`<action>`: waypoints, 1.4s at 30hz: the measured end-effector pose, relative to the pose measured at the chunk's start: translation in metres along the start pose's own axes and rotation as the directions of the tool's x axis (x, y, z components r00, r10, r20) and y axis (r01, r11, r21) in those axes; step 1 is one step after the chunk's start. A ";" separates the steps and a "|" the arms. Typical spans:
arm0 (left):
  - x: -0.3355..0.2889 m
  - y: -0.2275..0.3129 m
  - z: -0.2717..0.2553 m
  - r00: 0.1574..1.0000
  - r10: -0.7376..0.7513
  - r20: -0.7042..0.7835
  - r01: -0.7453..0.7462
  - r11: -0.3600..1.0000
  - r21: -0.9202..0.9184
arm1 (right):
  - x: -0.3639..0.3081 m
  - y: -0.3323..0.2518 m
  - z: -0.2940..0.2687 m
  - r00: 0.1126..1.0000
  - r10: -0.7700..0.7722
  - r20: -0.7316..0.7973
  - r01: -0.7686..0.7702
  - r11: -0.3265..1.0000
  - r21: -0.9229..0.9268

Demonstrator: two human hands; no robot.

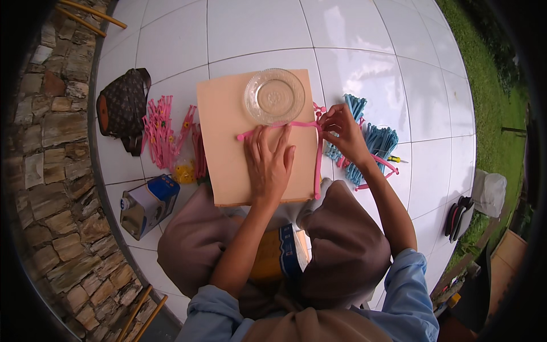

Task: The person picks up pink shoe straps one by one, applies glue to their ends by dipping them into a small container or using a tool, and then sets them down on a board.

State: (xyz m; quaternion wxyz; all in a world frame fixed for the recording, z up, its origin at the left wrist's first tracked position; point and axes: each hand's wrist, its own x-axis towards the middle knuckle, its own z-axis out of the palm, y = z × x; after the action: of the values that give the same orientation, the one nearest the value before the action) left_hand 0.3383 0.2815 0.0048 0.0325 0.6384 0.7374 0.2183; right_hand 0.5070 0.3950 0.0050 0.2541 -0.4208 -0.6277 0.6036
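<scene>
Across a beige board (222,114) runs a thin pink strip (305,123) with a knobbed end, bent at the board's right edge and hanging down toward my lap. My left hand (268,157) lies flat on the board, fingers extended, fingertips at the strip. With thumb and fingertips, my right hand (343,132) pinches the strip at the bend. Just beyond my left fingertips a clear glass plate (274,97) with a patterned rim rests on the board. What supports the board is partly hidden by it and my legs.
Bundled pink strips (159,134) lie on the left, beside a brown patterned bag (123,105) and a blue metal can (149,205). Blue-green bundles (379,142) and a yellow-handled screwdriver (394,159) are on the right. Another can (279,253) stands between my legs. A stone wall (48,182) borders the tiles.
</scene>
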 end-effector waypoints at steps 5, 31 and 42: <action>0.001 0.001 0.001 1.000 0.004 -0.002 -0.004 1.000 0.003 | 0.005 -0.002 -0.008 0.997 -0.030 0.068 0.037 0.994 -0.100; 0.003 0.000 0.000 0.999 0.022 -0.042 -0.021 1.000 0.017 | -0.009 0.007 0.007 0.916 -0.365 0.164 0.399 0.862 -0.312; 0.002 0.001 -0.002 1.000 0.007 -0.009 -0.006 1.000 0.011 | -0.009 0.001 0.004 0.835 -0.483 0.265 0.541 0.628 -0.560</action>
State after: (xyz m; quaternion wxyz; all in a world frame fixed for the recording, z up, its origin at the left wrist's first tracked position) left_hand 0.3385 0.2830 0.0075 0.0249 0.6399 0.7366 0.2173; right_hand 0.5086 0.3853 0.0049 0.2357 -0.2565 -0.8924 0.2868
